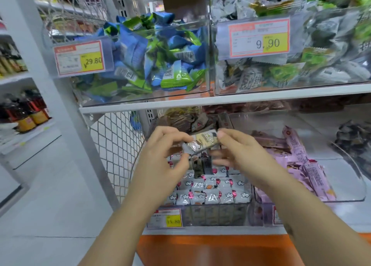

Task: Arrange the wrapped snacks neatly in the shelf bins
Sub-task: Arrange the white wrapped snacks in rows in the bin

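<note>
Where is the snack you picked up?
The wrapped snack is held between left hand and right hand, mid-view, above the lower bin of white packets.

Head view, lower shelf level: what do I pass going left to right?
Wire mesh side panel → left hand → wrapped snack held by both hands → right hand → pink-wrapped snacks → dark-wrapped snacks at far right.
</note>
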Demonstrator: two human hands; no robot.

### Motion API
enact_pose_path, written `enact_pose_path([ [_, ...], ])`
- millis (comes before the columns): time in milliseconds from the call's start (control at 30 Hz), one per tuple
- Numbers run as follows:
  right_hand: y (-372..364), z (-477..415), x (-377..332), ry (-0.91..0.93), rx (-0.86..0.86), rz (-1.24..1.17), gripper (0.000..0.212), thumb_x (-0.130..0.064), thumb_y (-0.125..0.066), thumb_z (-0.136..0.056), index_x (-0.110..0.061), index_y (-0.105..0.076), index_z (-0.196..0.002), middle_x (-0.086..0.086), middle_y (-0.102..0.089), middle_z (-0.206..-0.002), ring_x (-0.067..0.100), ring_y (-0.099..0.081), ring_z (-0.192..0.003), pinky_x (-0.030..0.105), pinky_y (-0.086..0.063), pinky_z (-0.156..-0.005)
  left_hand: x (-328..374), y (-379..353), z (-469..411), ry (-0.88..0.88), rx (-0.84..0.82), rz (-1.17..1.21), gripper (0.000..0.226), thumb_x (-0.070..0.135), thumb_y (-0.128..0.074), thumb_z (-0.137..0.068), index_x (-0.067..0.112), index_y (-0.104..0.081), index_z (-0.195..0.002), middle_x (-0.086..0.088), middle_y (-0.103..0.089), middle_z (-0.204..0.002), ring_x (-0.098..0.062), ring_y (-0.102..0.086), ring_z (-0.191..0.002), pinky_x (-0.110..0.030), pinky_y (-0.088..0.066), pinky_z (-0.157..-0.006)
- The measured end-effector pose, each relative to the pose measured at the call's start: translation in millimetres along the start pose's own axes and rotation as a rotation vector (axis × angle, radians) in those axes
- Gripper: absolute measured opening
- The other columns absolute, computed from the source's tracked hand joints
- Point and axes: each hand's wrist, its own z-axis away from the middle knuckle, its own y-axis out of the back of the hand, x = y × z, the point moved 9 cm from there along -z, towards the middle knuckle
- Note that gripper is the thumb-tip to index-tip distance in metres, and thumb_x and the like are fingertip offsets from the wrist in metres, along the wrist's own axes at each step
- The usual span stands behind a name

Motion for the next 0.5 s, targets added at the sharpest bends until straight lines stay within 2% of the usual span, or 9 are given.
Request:
enact_pose_path([
  [67, -7.7, -2.6, 5.5, -0.054, -0.011, -0.248, 0.030, -0.023, -0.051, -0.094, -0.008, -0.055, -0.119, 0.010, -0.068, -0.104, 0.017, -0.069, -0.083, 0.029, -0.058, -0.071, -3.3, -4.2, 5.1, 0.016, 0.013, 0.032, 0.045, -0.002, -0.063, -0.080, 0.041, -0.056, -0.093, 0.021, -0.046, -0.102, -0.001, -0.052, -0.103, -0.018, -0.048, -0.085],
  [133, -7.4, -5.0, 7.0, -0.038, 0.036, -0.371, 0.025, -0.016, -0.056, -0.091, -0.007, -0.055, -0.114, 0.009, -0.070, -0.093, 0.014, -0.070, -0.076, 0.024, -0.057, -0.064, -6.9, -10.2, 8.3, 0.029, 0.001, 0.035, 0.047, 0.000, -0.064, -0.081, 0.045, -0.052, -0.091, 0.023, -0.046, -0.103, 0.002, -0.051, -0.103, -0.016, -0.047, -0.085],
  [233, 4.9, -9.1, 1.8, 0.087, 0.163, -0.365, 0.023, -0.013, -0.063, -0.085, -0.014, -0.055, -0.107, 0.002, -0.070, -0.084, 0.013, -0.068, -0.072, 0.020, -0.053, -0.060, -20.1, -17.9, 11.9, 0.068, -0.060, -0.007, 0.046, 0.007, -0.064, -0.083, 0.048, -0.047, -0.093, 0.026, -0.047, -0.104, 0.008, -0.049, -0.103, -0.008, -0.041, -0.087],
  [300, 14.3, -8.0, -9.7, 0.214, 0.241, -0.162, 0.027, -0.016, -0.069, -0.082, -0.020, -0.055, -0.106, 0.002, -0.069, -0.088, 0.013, -0.064, -0.073, 0.025, -0.052, -0.063, -40.3, -20.5, 15.9, 0.151, -0.120, -0.028, 0.048, 0.011, -0.062, -0.086, 0.053, -0.042, -0.098, 0.028, -0.047, -0.106, 0.013, -0.049, -0.103, -0.003, -0.038, -0.084],
  [367, 14.8, -5.4, -23.0, 0.327, 0.281, 0.133, 0.031, -0.018, -0.072, -0.081, -0.025, -0.055, -0.106, -0.003, -0.065, -0.085, 0.000, -0.057, -0.063, 0.018, -0.047, -0.062, -62.9, -19.1, 22.0, 0.231, -0.164, -0.095, 0.045, 0.013, -0.059, -0.089, 0.050, -0.045, -0.109, 0.028, -0.051, -0.104, 0.014, -0.051, -0.097, -0.001, -0.039, -0.076],
  [433, 1.0, -4.4, -29.7, 0.381, 0.239, 0.368, 0.031, -0.015, -0.072, -0.081, -0.028, -0.055, -0.103, -0.012, -0.060, -0.077, -0.006, -0.052, -0.056, 0.008, -0.041, -0.057, -79.2, -17.9, 27.6, 0.267, -0.200, -0.167, 0.039, 0.013, -0.057, -0.090, 0.037, -0.052, -0.121, 0.025, -0.056, -0.104, 0.007, -0.056, -0.090, -0.007, -0.044, -0.078],
  [500, -17.7, -7.0, -24.8, 0.369, 0.151, 0.565, 0.030, -0.017, -0.071, -0.082, -0.032, -0.054, -0.102, -0.011, -0.060, -0.080, -0.003, -0.055, -0.062, 0.010, -0.044, -0.058, -86.2, -21.6, 32.2, 0.263, -0.248, -0.211, 0.035, 0.015, -0.055, -0.091, 0.030, -0.056, -0.123, 0.017, -0.059, -0.110, 0.003, -0.056, -0.090, -0.016, -0.046, -0.086],
])
